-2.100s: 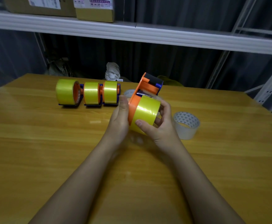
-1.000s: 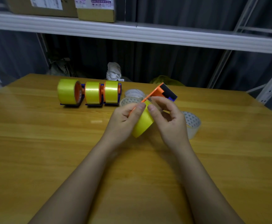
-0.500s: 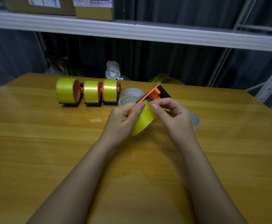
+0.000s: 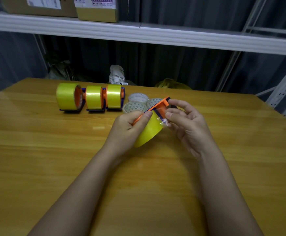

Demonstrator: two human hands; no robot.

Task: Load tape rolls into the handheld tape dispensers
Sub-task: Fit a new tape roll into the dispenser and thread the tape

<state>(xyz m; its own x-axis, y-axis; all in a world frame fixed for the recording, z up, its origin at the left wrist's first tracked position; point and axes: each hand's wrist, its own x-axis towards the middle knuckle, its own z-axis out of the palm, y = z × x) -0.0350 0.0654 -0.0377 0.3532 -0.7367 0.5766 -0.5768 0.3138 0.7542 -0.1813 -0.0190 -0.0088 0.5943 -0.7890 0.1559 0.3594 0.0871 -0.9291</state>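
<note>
right hand (image 4: 188,123) now pinches tape end off roll (image 4: 150,132); left hand (image 4: 130,126) grips dispenser (image 4: 157,106).

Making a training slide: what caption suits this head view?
Left hand grips an orange dispenser holding a yellow roll; right hand pinches the tape end.
</note>
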